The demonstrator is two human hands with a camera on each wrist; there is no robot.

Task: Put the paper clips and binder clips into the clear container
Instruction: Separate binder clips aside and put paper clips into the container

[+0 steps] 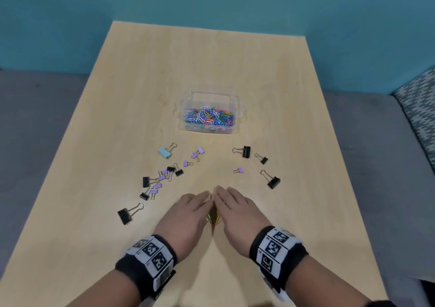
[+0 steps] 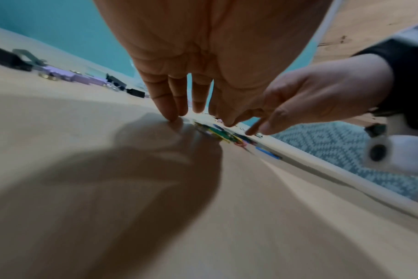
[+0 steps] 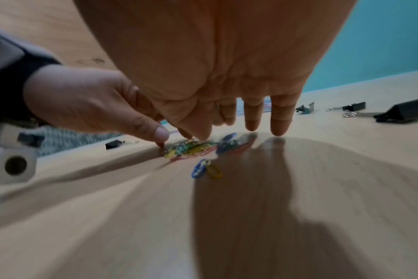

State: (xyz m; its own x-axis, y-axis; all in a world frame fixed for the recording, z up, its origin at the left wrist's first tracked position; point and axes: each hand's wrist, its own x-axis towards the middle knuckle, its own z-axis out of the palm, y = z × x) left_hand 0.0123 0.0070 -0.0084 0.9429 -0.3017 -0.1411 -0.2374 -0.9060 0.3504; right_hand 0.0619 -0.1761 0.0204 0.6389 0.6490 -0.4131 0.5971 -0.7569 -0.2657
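At the near edge of the table, left hand & right hand stand side by side w/ straight fingers, tips down on the wood, cupping a small heap of loose paper clips between them, gripping nothing. Clear container, mid-table, holds many coloured clips. Binder clips lie scattered between container & hands, most to the left.

Seen from the head, the left hand and right hand are hiding most of the paper clips between them. From the wrists, those clips are blurring, perhaps a dozen.
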